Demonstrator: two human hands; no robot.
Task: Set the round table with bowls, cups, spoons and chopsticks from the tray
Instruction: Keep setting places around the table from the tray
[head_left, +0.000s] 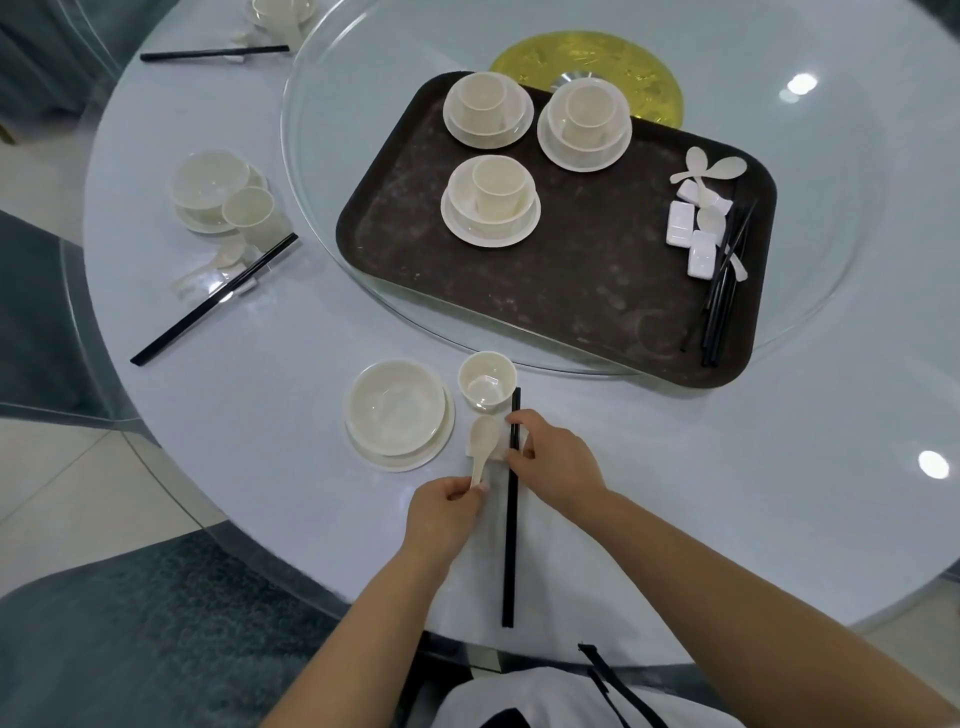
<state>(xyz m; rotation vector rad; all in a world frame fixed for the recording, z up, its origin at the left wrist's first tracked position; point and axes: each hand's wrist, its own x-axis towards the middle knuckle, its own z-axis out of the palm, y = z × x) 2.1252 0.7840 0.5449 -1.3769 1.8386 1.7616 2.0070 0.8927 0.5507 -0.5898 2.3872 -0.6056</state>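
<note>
At the table's (779, 493) 6 o'clock edge, the left hand (444, 512) pinches the handle end of a cream spoon (482, 444) between thumb and fingertips; the spoon's bowl lies on a small white rest (497, 453). The right hand (558, 457) curls its fingers round the same rest and touches the black chopsticks (510, 545), which lie across it pointing toward 12 o'clock, their near ends just short of the table rim. At 10 o'clock from the hands sits a bowl on a saucer (396, 410); at 12 o'clock stands a cup (487, 379), just beside the chopstick tips and close to the glass turntable's (311, 156) rim. The dark tray (545, 280) rests on the turntable, its near corner overhanging the glass edge, carrying three stacked bowl-and-cup sets (491, 200), with spare spoons, rests and chopsticks (719, 296) at its 3 o'clock side. Open tabletop spreads toward 3 o'clock. A finished place setting (223, 208) lies at 10 o'clock.
</note>
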